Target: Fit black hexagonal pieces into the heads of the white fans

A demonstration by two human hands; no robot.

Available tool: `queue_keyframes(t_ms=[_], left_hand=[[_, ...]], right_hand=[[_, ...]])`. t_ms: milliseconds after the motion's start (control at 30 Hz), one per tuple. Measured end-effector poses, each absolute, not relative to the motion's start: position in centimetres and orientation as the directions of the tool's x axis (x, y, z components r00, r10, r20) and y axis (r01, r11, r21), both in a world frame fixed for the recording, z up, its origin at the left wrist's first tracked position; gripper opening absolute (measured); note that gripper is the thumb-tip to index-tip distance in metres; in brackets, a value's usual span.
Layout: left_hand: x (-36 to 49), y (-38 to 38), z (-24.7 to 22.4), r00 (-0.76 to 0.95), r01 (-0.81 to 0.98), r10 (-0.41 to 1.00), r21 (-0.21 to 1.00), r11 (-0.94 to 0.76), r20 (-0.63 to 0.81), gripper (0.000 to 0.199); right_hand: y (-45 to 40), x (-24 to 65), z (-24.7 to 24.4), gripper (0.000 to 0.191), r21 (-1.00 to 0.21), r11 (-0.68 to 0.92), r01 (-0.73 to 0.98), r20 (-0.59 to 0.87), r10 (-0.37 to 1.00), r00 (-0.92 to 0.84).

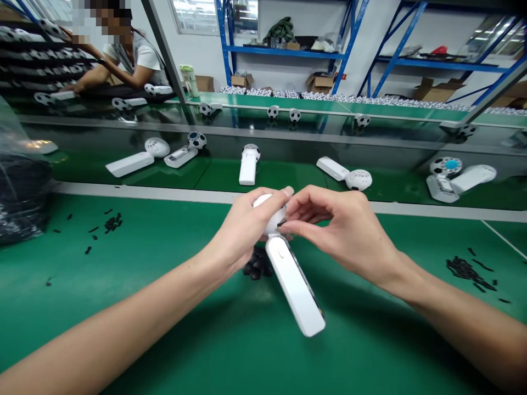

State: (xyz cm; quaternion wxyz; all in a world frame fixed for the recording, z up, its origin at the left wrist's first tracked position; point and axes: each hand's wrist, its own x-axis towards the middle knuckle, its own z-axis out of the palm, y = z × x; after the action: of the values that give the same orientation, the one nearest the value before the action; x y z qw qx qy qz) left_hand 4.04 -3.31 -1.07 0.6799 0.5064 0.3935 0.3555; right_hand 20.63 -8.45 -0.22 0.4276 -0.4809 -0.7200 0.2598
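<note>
A white handheld device [294, 288] with a round head hangs above the green table, its long handle slanting down to the right. My left hand [242, 225] is wrapped round the device's head, thumb on top. At the right side of that head, my right hand [337, 225] pinches a small black piece [281, 223] between thumb and forefinger, close to the joint of head and handle. Below my left hand lies a pile of black parts [257, 264], partly covered by the device and fingers.
Small black strips lie at left [112, 222] and right [469, 272]. Beyond the metal edge [185, 193], several white devices with football-patterned heads rest on a green belt [222, 167]. A plastic bag [22, 192] stands at far left. Another person [140, 60] works at back left.
</note>
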Motion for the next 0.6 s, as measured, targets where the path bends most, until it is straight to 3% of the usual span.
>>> queue_keyframes(t_ms=[333, 600], left_hand=[[4.0, -3.7, -1.1, 0.299, 0.151, 0.954, 0.986, -0.067, 0.019, 0.014], [4.0, -4.3, 0.3, 0.305, 0.138, 0.950, 0.984, -0.110, 0.064, 0.034]], right_hand=[[-8.4, 20.5, -0.7, 0.024, -0.812, 0.334, 0.478, 0.340, 0.937, -0.078], [-8.3, 21.0, 0.2, 0.038, -0.810, 0.314, 0.496, 0.314, 0.946, -0.085]])
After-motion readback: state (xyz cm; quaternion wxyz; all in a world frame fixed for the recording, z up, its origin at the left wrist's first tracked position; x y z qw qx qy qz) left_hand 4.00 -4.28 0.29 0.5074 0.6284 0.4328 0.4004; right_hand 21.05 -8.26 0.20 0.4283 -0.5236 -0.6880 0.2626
